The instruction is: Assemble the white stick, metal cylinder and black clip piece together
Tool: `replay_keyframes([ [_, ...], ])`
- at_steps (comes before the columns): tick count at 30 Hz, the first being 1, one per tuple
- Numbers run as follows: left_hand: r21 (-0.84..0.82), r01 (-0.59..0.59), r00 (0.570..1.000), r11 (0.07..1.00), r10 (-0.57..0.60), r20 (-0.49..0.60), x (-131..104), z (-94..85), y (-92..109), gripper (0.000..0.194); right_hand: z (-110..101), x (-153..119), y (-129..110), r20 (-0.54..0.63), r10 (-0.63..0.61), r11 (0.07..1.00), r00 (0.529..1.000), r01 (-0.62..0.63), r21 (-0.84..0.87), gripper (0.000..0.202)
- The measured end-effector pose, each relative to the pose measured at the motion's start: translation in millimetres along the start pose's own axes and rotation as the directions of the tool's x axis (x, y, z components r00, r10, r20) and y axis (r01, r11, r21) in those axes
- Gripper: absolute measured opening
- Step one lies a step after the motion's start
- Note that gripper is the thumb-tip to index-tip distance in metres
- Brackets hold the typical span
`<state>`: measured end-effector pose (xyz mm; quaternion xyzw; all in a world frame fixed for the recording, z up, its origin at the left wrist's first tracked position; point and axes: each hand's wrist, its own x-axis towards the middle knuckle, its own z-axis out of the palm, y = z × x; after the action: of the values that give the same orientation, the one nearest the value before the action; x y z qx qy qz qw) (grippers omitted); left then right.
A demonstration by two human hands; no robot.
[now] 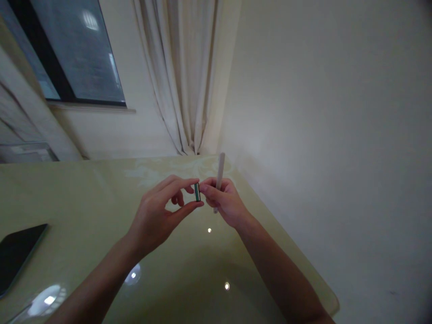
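Note:
Between the thumb and index finger of my left hand (162,211) is a small green, white and black piece (197,192), held upright at its top and bottom ends. My right hand (224,198) grips a pale, slim stick (220,168), which points up and slightly right, its lower end showing below the fingers. The fingertips of my right hand are at the right side of the small piece. Both hands are above the glossy yellow-green table.
The table (84,202) has a rounded corner at the lower right and borders a plain wall. A dark flat device (20,252) lies at the left. Behind the table hang curtains (189,81) beside a window (77,49).

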<state>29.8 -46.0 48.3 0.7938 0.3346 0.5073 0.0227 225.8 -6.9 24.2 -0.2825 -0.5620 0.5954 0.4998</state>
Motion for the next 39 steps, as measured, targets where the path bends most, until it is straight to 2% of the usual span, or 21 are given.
replay_keyframes([
  [6,0.020,0.102,0.991,0.995,-0.099,-0.093,-0.3,-0.2,-5.3,0.032,-4.0,-5.1,-13.8,0.160,-0.007,0.998,0.987,0.017,-0.060,0.042],
  [12,0.029,0.189,0.974,0.982,-0.183,-0.135,0.1,1.2,-10.3,0.030,-8.5,-8.1,-18.6,0.080,-0.121,0.947,0.989,0.139,-0.289,0.043],
  [14,0.020,0.205,0.971,0.979,-0.201,-0.130,-0.1,1.3,-10.6,0.030,-7.9,-10.2,-20.4,0.069,-0.165,0.909,0.984,0.179,-0.376,0.042],
  [18,0.024,0.227,0.969,0.974,-0.224,-0.105,-1.1,2.1,-11.5,0.033,-5.2,-13.3,-25.0,0.130,-0.207,0.789,0.970,0.244,-0.564,0.038],
  [20,0.022,0.233,0.969,0.972,-0.229,-0.095,-1.5,2.9,-12.5,0.033,-4.3,-13.2,-26.8,0.113,-0.252,0.740,0.961,0.266,-0.618,0.037],
  [22,0.003,0.233,0.969,0.972,-0.232,-0.081,-1.8,3.5,-13.3,0.032,-3.3,-12.9,-28.2,0.082,-0.286,0.717,0.955,0.270,-0.643,0.037],
  [27,0.027,0.218,0.973,0.976,-0.215,-0.084,-3.4,1.2,-12.7,0.032,-1.0,-14.4,-31.0,0.128,-0.255,0.706,0.958,0.275,-0.652,0.038],
  [31,0.053,0.209,0.974,0.976,-0.204,-0.095,-3.7,-1.7,-10.4,0.032,-2.0,-15.4,-32.2,0.073,-0.277,0.712,0.958,0.256,-0.654,0.039],
  [34,0.084,0.192,0.978,0.978,-0.184,-0.102,-3.3,-2.4,-9.3,0.034,-1.8,-15.1,-32.0,0.121,-0.236,0.736,0.964,0.258,-0.625,0.039],
  [39,0.125,0.153,0.985,0.980,-0.141,-0.098,-4.1,-2.5,-10.5,0.034,-0.5,-14.5,-33.1,0.120,-0.256,0.702,0.959,0.270,-0.659,0.039],
])
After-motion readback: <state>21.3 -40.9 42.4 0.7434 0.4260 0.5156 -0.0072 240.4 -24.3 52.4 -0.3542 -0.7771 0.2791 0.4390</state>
